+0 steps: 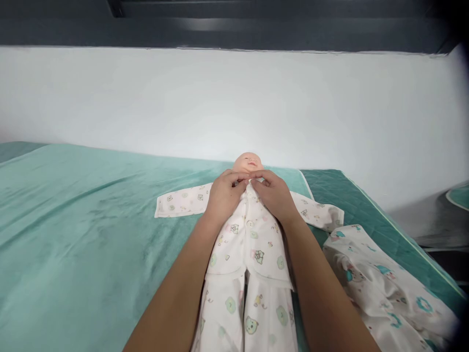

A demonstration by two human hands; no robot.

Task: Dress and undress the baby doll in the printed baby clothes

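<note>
Stretched forward, the left hand (225, 194) and right hand (274, 194) meet under the doll's (249, 159) chin, each grip pinching the shirt (252, 239). The doll lies face-up on a green sheet (91, 244) before a white wall (234, 102).

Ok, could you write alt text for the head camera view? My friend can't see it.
A person's left hand and right hand pinch the white patterned top on a doll, near its neck, with matching trousers below. The doll lies on a green blanket before a pale wall, with crumpled printed cloth to the right.
</note>
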